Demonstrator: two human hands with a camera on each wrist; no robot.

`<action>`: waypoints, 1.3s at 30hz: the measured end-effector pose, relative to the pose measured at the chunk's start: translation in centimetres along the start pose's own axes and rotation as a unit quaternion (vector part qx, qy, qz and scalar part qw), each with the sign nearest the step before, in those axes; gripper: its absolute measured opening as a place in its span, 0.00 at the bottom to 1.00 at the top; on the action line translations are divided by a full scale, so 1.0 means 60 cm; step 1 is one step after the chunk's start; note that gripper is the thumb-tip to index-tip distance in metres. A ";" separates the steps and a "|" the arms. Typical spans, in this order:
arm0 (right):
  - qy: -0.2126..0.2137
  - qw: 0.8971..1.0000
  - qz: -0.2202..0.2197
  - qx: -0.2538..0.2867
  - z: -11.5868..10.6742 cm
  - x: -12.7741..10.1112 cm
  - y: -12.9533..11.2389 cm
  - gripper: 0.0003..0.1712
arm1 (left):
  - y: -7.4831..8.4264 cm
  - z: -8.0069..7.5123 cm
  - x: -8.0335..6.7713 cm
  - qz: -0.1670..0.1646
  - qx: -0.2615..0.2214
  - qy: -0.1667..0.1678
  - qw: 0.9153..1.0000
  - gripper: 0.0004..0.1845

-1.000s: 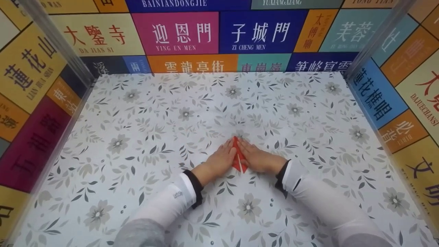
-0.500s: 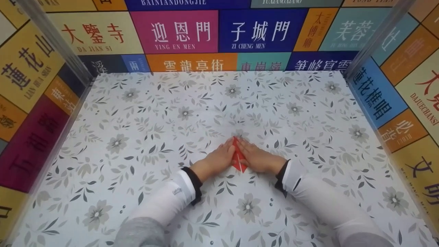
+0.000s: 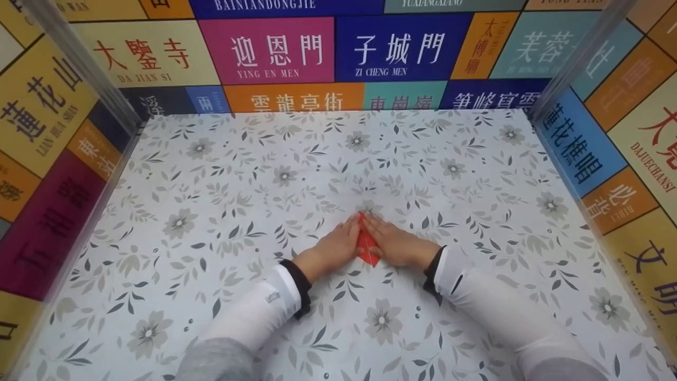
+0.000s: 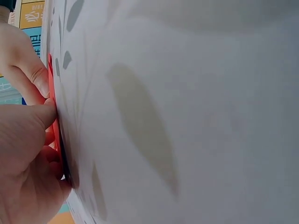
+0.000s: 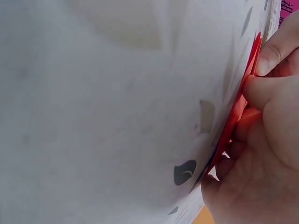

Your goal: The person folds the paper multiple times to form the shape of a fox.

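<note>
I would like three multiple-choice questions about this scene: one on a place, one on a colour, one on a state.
1. Where does the folded paper lie?
A. between the two hands
B. in the far left corner
C. on a sleeve

2. What colour is the paper?
A. blue
B. red
C. white

3. How does the paper sit under the left hand and right hand?
A. lifted in the air
B. rolled into a ball
C. pressed flat on the flowered table cover

Answers:
1 A, as the head view shows it in the gap between both hands.
2 B, as all views show red.
3 C, as the wrist views show fingers pushing it against the cover.
</note>
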State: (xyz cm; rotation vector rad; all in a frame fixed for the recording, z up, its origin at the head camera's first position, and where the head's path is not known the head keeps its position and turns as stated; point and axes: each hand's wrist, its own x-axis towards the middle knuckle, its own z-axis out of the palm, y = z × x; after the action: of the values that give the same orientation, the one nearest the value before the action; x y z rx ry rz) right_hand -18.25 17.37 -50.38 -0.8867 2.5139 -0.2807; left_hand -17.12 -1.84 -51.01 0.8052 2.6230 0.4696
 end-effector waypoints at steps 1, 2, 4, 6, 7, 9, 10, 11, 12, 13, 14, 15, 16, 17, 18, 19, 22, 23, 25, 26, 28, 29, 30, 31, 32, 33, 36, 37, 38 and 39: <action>-0.002 1.000 0.003 0.000 0.000 0.000 -0.001 0.41 | 0.000 0.000 0.000 -0.005 -0.003 -0.002 1.000 0.38; -0.003 1.000 0.004 0.000 0.000 0.000 -0.001 0.41 | 0.000 0.001 0.000 -0.008 -0.003 -0.003 1.000 0.38; -0.003 1.000 0.005 0.001 -0.001 0.000 -0.002 0.41 | 0.000 0.001 0.001 -0.011 -0.002 -0.002 1.000 0.39; -0.003 1.000 0.006 -0.001 -0.001 0.000 -0.003 0.41 | 0.001 0.001 0.002 -0.012 0.005 0.002 1.000 0.40; -0.003 1.000 0.005 -0.001 -0.001 0.000 -0.003 0.41 | 0.001 0.001 0.003 -0.012 0.008 0.004 1.000 0.39; -0.003 1.000 0.007 -0.002 -0.001 0.000 -0.003 0.41 | 0.001 0.001 0.005 -0.010 0.011 0.007 1.000 0.39; -0.004 1.000 0.010 -0.003 -0.001 -0.001 -0.002 0.41 | 0.002 0.001 0.006 -0.010 0.011 0.006 1.000 0.39; -0.004 1.000 0.011 -0.003 -0.002 -0.001 -0.003 0.41 | 0.002 0.001 0.006 -0.009 0.011 0.006 1.000 0.39; -0.005 1.000 0.012 -0.005 -0.002 -0.002 -0.003 0.41 | 0.002 0.002 0.007 -0.008 0.011 0.006 1.000 0.39; -0.003 1.000 0.011 -0.006 -0.003 -0.003 -0.004 0.41 | 0.003 0.003 0.007 -0.008 0.013 0.004 1.000 0.39; -0.002 1.000 0.010 -0.007 -0.004 -0.003 -0.004 0.41 | 0.004 0.003 0.007 -0.007 0.017 0.002 1.000 0.39; -0.002 1.000 0.009 -0.009 -0.004 -0.003 -0.005 0.41 | 0.005 0.003 0.007 -0.008 0.024 0.001 1.000 0.39; -0.003 1.000 0.009 -0.012 -0.004 -0.003 -0.005 0.41 | 0.006 0.002 0.007 -0.009 0.034 0.000 0.999 0.39; -0.003 1.000 0.008 -0.013 -0.004 -0.003 -0.005 0.41 | 0.008 0.002 0.007 -0.010 0.045 -0.001 0.999 0.39; -0.003 1.000 0.007 -0.013 -0.004 -0.003 -0.005 0.41 | 0.009 0.000 0.007 -0.014 0.056 -0.003 0.998 0.39; -0.003 1.000 0.007 -0.013 -0.004 -0.002 -0.005 0.42 | 0.011 -0.002 0.006 -0.019 0.068 -0.004 0.998 0.40; -0.009 1.000 0.014 -0.012 -0.004 0.000 -0.005 0.42 | 0.012 -0.008 0.007 -0.046 0.097 -0.010 0.994 0.44; -0.010 1.000 0.015 -0.009 -0.004 0.000 -0.005 0.42 | 0.011 -0.010 0.007 -0.056 0.102 -0.014 0.993 0.45; -0.011 1.000 0.018 -0.008 -0.004 0.001 -0.006 0.41 | 0.009 -0.014 0.008 -0.073 0.111 -0.019 0.991 0.47; -0.010 1.000 0.016 -0.007 -0.005 0.001 -0.006 0.41 | 0.008 -0.015 0.009 -0.077 0.114 -0.023 0.990 0.48; -0.009 1.000 0.015 -0.004 -0.006 0.000 -0.007 0.41 | 0.007 -0.019 0.009 -0.080 0.114 -0.032 0.990 0.48; -0.010 1.000 0.015 -0.003 -0.006 0.000 -0.008 0.41 | 0.006 -0.021 0.009 -0.078 0.112 -0.034 0.990 0.48; -0.010 1.000 0.015 -0.003 -0.007 -0.001 -0.008 0.41 | 0.005 -0.023 0.008 -0.076 0.111 -0.038 0.990 0.48; -0.010 1.000 0.014 -0.002 -0.007 -0.001 -0.009 0.41 | 0.005 -0.024 0.008 -0.073 0.109 -0.043 0.990 0.48; -0.012 1.000 0.014 -0.001 -0.007 -0.002 -0.009 0.41 | 0.004 -0.026 0.008 -0.070 0.109 -0.047 0.990 0.48; -0.012 1.000 0.014 0.000 -0.007 -0.003 -0.010 0.41 | 0.004 -0.027 0.008 -0.067 0.109 -0.050 0.991 0.48; -0.016 1.000 0.016 0.001 -0.006 -0.004 -0.009 0.41 | 0.002 -0.029 0.007 -0.059 0.109 -0.056 0.991 0.48; -0.017 1.000 0.016 0.001 -0.006 -0.004 -0.009 0.41 | 0.002 -0.030 0.008 -0.056 0.110 -0.057 0.991 0.48; -0.017 1.000 0.016 0.001 -0.006 -0.004 -0.009 0.41 | 0.001 -0.030 0.008 -0.053 0.113 -0.056 0.991 0.48; -0.018 1.000 0.018 0.000 -0.006 -0.004 -0.008 0.41 | 0.000 -0.030 0.009 -0.050 0.114 -0.056 0.991 0.48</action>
State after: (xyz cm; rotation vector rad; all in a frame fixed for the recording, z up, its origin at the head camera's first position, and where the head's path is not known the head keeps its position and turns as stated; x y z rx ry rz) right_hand -18.00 17.14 -49.85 -0.8378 2.4932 -0.2508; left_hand -18.30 -1.88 -49.55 0.7398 2.6270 0.0939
